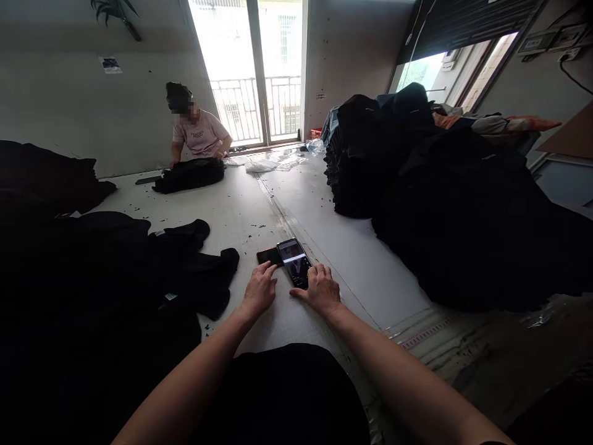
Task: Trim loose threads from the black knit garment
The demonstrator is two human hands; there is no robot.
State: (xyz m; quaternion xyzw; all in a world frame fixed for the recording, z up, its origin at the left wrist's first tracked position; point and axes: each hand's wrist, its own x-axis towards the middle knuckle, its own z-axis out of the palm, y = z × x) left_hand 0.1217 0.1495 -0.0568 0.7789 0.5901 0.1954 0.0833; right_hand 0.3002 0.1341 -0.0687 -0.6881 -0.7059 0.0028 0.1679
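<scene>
A lit smartphone [294, 262] with a picture on its screen is tilted at an angle on the white table. My right hand [323, 287] is closed round its right side, with the thumb at the lower edge. Partly beneath or beside it lies a second, dark phone [269, 255] with an orange-brown rim. The fingertips of my left hand [260, 285] touch the near edge of that dark phone, the thumb held apart from the fingers. A rounded black shape [296, 395] sits below, between my forearms.
Black garments [185, 266] are heaped at the left. Tall stacks of folded black garments [361, 161] stand at the right. Across the white table [222, 213], a person [199, 133] handles a black garment pile [189, 175]. Clear plastic bags [275, 162] lie near the window.
</scene>
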